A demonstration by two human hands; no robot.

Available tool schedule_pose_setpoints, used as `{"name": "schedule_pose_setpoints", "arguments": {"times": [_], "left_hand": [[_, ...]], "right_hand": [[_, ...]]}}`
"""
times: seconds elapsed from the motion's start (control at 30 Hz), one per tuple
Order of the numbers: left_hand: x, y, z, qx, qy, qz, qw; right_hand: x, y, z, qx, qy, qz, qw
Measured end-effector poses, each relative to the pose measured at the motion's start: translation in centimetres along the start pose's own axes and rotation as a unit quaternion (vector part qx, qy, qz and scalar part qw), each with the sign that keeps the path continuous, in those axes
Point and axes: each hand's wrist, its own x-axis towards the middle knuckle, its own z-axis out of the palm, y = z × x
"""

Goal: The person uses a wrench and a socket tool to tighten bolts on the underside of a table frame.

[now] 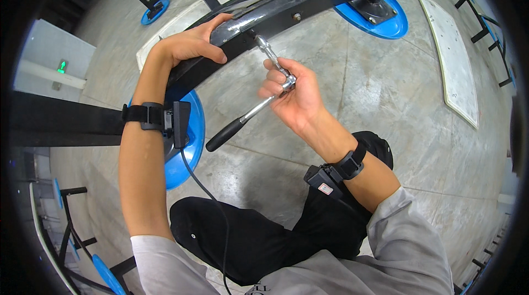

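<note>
Left wrist: strapped with a black box [180, 124]; forearm rising almost straight from the lower edge.

Left hand [190, 43]: one, clasped over the near side of the black beam [325, 1], index finger along its top, thumb against the face toward me; remaining fingers hidden. Best service, I judge: bear firmly on the beam so that it cannot shift under the twist.

Wrench [256, 109]: chrome, in front of the beam, black grip pointing down and left, untouched by either of my hands. For a harder pull, I would take that grip, with the socket seated first.

Socket bar [268, 49]: runs from the wrench head up to the beam's near face, just right of my left hand. Whatever sits under its tip is hidden. Advisable: hold the bar square to that face; a tilt could let it slip.

Right hand [302, 92]: one, fingers curled round the wrench head and lower bar, thumb lying near the bar; forearm slanting up and left from lower right. A fair hold for guiding, I think, weaker for force.

Bolt [297, 17]: in the same face, right of the socket tip, its head standing out.
</note>
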Motion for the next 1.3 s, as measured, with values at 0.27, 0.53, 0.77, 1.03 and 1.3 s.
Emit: {"name": "schedule_pose_setpoints", "arguments": {"times": [0.27, 0.53, 0.77, 1.03, 1.3], "left_hand": [[0.1, -0.1, -0.2, -0.004, -0.011, -0.022, 1.0], [-0.1, 0.3, 0.1, -0.003, 0.0, -0.017, 1.0], [-0.1, 0.6, 0.2, -0.017, 0.004, -0.018, 1.0], [-0.2, 0.1, 0.0, -0.011, 0.002, -0.018, 1.0], [-0.1, 0.0, 0.0, 0.01, 0.003, -0.013, 1.0]], "right_hand": [[1.2, -0.4, -0.7, 0.161, -0.066, 0.084, 0.981], [0.4, -0.4, -0.4, -0.736, 0.042, -0.372, 0.564], [-1.4, -1.9, -0.1, -0.665, 0.047, -0.374, 0.645], [-1.1, -0.5, -0.1, -0.127, 0.05, 0.006, 0.991], [-0.2, -0.5, -0.1, -0.085, 0.039, -0.014, 0.995]]}}
